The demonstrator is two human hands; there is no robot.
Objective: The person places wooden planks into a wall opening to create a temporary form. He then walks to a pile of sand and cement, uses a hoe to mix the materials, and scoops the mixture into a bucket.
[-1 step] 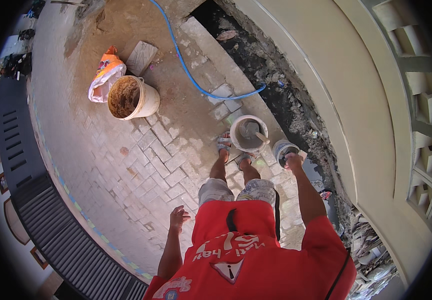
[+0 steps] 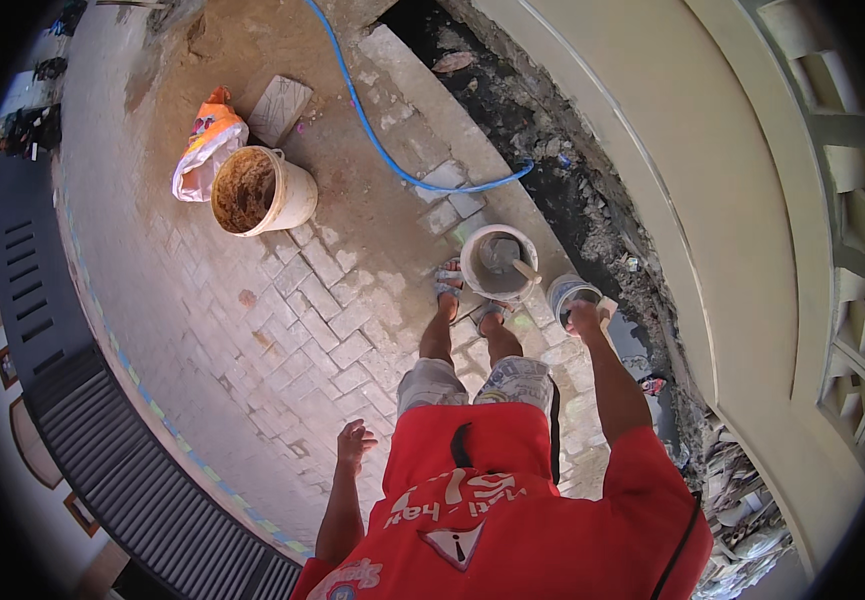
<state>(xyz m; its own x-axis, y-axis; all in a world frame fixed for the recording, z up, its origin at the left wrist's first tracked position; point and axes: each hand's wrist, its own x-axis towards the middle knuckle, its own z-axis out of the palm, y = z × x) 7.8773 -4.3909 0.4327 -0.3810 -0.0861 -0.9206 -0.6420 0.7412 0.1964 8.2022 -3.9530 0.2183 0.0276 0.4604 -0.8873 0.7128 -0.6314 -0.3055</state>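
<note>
My right hand [image 2: 583, 319] is at the near rim of a small pale bucket [image 2: 557, 293], fingers curled. A pale, flat-edged piece [image 2: 607, 307] shows just right of the fingers. Whether I grip this piece, a handle or the rim is hidden. To the left stands a white bucket [image 2: 468, 268] with grey wet mix inside. A trowel [image 2: 525, 271] rests in it, its light handle across the near right rim. My left hand [image 2: 355, 442] hangs beside my body over the paving, fingers loosely apart and holding nothing.
A larger bucket [image 2: 297, 196] with brown crust inside stands far left, beside an orange-and-white sack [image 2: 207, 160] and a flat slab [image 2: 279, 110]. A blue hose [image 2: 372, 140] crosses the paving to an open drain ditch [image 2: 552, 170], along a beige wall [image 2: 692, 190].
The pale piece beside my right hand is slightly turned, and that hand has shifted a little. My left hand is slightly farther left. The buckets stay in place.
</note>
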